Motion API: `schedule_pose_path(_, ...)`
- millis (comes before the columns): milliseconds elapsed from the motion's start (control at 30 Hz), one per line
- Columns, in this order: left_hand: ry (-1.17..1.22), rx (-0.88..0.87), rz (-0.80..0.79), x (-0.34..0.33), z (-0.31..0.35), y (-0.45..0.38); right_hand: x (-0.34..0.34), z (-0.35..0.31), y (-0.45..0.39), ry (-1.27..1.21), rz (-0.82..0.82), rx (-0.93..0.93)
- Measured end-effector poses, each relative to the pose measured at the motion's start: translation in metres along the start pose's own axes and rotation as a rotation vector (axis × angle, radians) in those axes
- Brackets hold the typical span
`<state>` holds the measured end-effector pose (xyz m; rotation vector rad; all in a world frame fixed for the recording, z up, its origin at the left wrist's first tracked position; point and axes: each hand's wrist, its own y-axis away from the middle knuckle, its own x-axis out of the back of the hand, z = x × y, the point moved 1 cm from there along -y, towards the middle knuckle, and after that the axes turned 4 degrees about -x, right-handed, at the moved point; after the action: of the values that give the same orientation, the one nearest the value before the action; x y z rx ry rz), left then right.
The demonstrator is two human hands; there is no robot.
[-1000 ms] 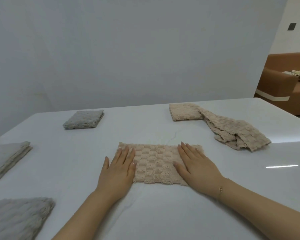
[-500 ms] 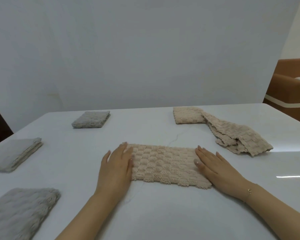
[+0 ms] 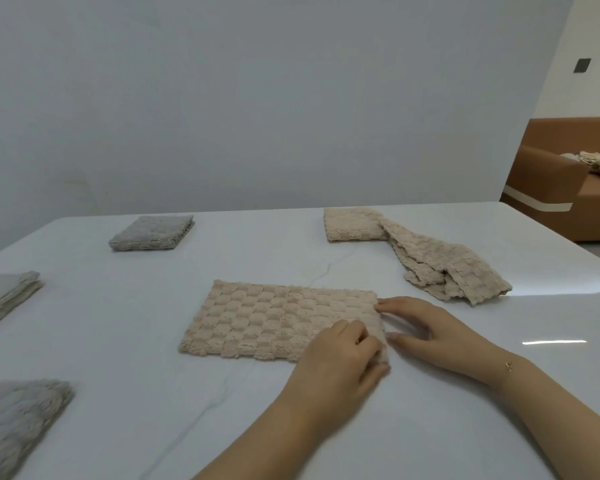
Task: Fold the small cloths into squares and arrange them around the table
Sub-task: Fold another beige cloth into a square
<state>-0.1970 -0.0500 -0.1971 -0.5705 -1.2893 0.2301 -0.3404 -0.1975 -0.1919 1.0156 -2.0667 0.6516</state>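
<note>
Where the left hand [image 3: 340, 362] lay flat at the cloth's [image 3: 274, 322] left end, it now pinches the right end beside the right hand [image 3: 433, 332], fingertips curled on the edge; mid-table, long axis left-right.

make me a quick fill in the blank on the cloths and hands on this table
1. Both hands meet at the ____ end of the beige cloth.
2. The folded cloth at the far left is ____ in colour.
3. A bracelet sits on the ____ wrist.
4. The crumpled cloth partly overlaps a folded ____ square.

Missing words: right; grey; right; beige
</note>
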Motion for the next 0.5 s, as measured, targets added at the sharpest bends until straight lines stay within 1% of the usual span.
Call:
schedule_pose_path(100, -0.045, 0.022, 0.044, -0.002, -0.002, -0.001, 0.002, -0.001, -0.001, 0.007, -0.072, -0.035)
schedule_pose_path(167, 0.039, 0.099, 0.079, -0.001, 0.0, 0.0, 0.002, -0.002, -0.001, -0.026, -0.083, -0.059)
schedule_pose_path(267, 0.236, 0.249, 0.104, 0.008, 0.002, 0.004, 0.004, -0.005, 0.001, -0.081, -0.066, -0.063)
schedule_pose_path(333, 0.385, 0.321, 0.087, 0.018, 0.004, 0.007, 0.005, -0.008, 0.002, -0.11, -0.065, -0.047)
schedule_pose_path(433, 0.737, 0.406, 0.028, 0.039, 0.008, 0.012, 0.005, -0.014, 0.004, -0.182, -0.09, -0.011)
schedule_pose_path(500, 0.909, 0.455, 0.048, 0.054, 0.009, 0.017, 0.009, -0.02, 0.007, -0.258, -0.107, -0.01)
